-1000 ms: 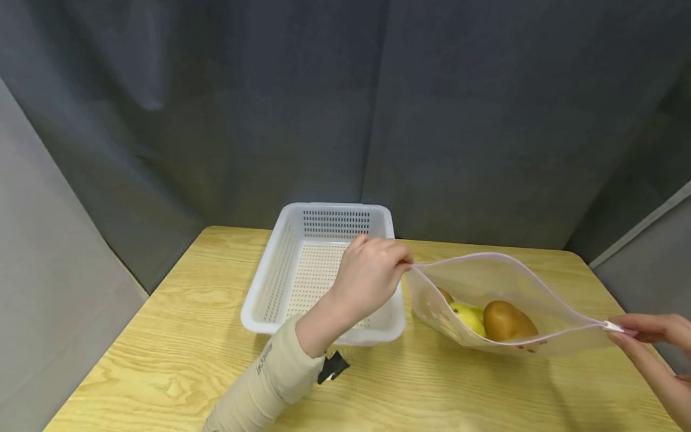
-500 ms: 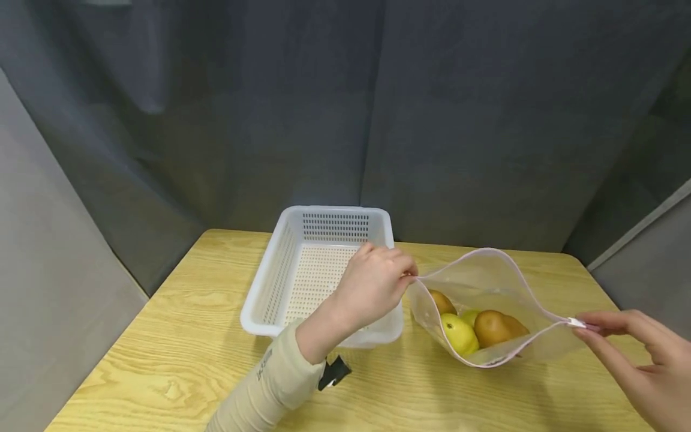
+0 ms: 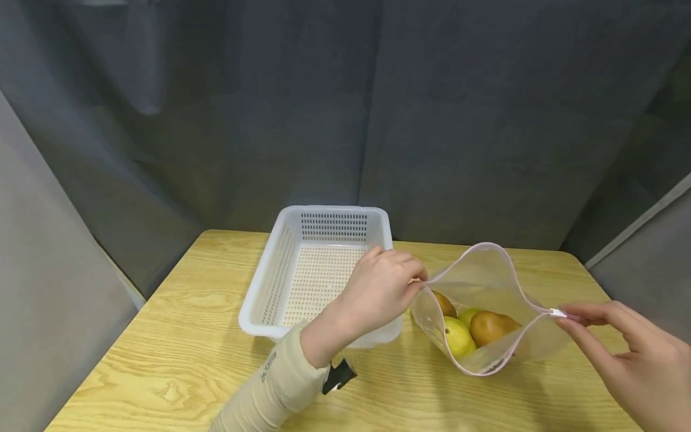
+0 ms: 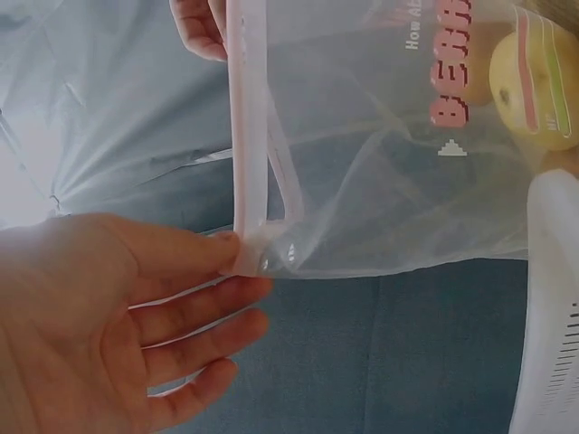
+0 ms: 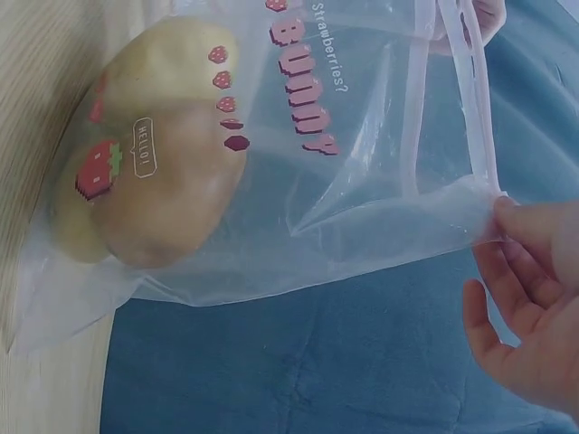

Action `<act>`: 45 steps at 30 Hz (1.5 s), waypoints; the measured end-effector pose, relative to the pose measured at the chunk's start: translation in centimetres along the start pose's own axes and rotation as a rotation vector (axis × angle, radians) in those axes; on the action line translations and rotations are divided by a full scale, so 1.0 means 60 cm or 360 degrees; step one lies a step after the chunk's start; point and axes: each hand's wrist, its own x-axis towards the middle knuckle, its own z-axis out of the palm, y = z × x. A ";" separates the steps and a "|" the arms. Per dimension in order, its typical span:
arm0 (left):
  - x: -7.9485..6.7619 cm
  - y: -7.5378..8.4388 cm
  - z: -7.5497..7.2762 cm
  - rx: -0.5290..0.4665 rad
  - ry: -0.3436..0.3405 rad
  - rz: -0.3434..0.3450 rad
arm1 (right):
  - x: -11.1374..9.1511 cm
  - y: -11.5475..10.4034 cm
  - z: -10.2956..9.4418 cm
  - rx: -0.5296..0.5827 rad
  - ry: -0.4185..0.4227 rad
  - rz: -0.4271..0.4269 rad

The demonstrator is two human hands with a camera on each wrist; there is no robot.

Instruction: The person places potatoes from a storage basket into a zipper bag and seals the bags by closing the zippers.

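My left hand (image 3: 380,291) pinches one top corner of a translucent, pink-edged zip bag (image 3: 483,276). At the opposite corner, by a white slider (image 3: 558,312), the thumb and fingers of my right hand (image 3: 628,351) pinch the bag. Its mouth gapes between the two hands. Inside lie brown pears (image 3: 491,327) and yellow-green fruits (image 3: 459,337), partly overlapping. Red strawberry prints and lettering show on the bag (image 5: 353,208) in the right wrist view. In the left wrist view, thumb and fingertips of the left hand (image 4: 136,307) meet on the bag's corner.
A white perforated plastic basket (image 3: 254,300) stands left of the bag, partly behind my left forearm. A small black object (image 3: 340,377) shows beside the sleeve. The wooden table (image 3: 156,360) ends at a dark curtain (image 3: 281,120).
My right hand has come leftward, carrying its bag corner inward. My left hand has shifted slightly right and down. The bag's mouth has widened and more fruit shows.
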 end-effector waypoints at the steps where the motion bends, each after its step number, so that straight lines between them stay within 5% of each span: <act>1: 0.000 0.000 0.000 0.0000 0.0004 0.0000 | 0.000 0.001 0.001 0.0011 0.0011 -0.0003; 16: 0.009 0.012 -0.003 0.0024 0.0006 0.0029 | 0.010 -0.009 0.004 0.0012 -0.0033 -0.0033; 28: 0.032 0.059 -0.001 0.0268 -0.0057 0.0280 | 0.012 -0.015 0.008 0.0011 -0.0045 -0.0043; 45: 0.057 0.090 0.012 0.0201 -0.0046 0.0333 | 0.013 -0.020 0.018 0.0100 -0.0018 0.0031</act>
